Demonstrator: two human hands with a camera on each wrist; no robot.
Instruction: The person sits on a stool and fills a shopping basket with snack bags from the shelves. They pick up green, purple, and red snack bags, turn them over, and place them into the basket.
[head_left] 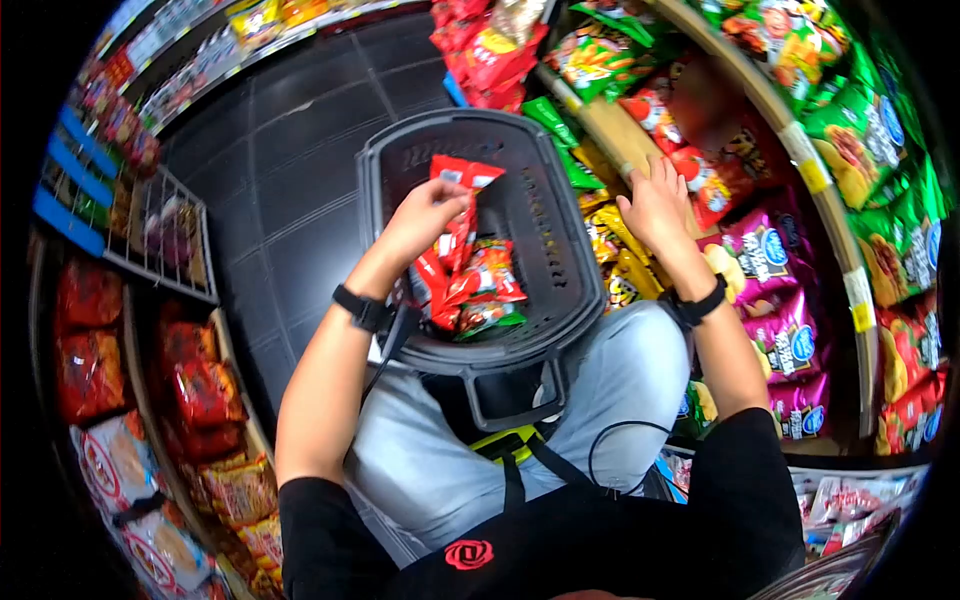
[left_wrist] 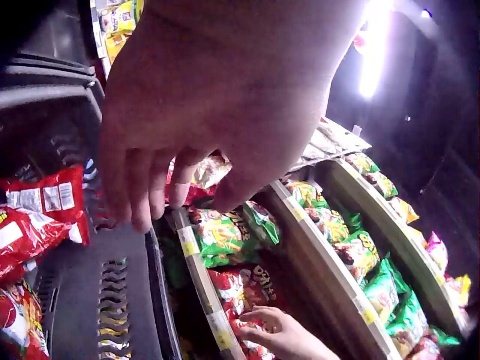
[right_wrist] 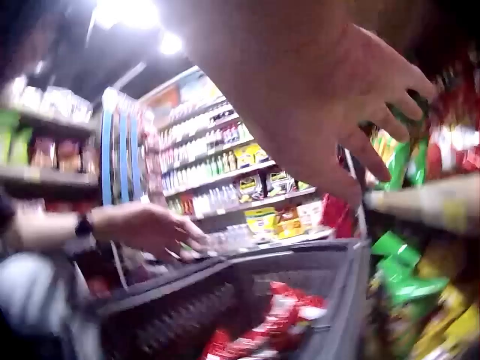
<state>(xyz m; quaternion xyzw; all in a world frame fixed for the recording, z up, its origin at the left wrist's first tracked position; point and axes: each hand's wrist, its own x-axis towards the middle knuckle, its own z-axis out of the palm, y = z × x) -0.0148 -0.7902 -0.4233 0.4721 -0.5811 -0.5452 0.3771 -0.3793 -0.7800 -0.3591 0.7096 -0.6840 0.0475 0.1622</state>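
Note:
A dark grey shopping basket (head_left: pixel 540 220) stands in front of the person's knees, with several red snack bags (head_left: pixel 485 275) lying in it. Over these bags hangs the left hand (head_left: pixel 428 218), its fingers loosely bent and pointing down; in the left wrist view this hand (left_wrist: pixel 217 97) has nothing between fingers and thumb. The right hand (head_left: pixel 660 208) is at the shelf's front edge strip, fingers spread, beside red chip bags (head_left: pixel 705 185) on the shelf. The right wrist view shows the right hand (right_wrist: pixel 330 105) with fingers extended and holding nothing.
Tiered shelves at the right carry green bags (head_left: pixel 860 130) and purple bags (head_left: pixel 775 310). Yellow bags (head_left: pixel 618 255) sit low beside the basket. A white wire rack (head_left: pixel 170 230) and shelves of red packs (head_left: pixel 205 385) stand at the left. Dark floor tiles (head_left: pixel 290 150) lie between.

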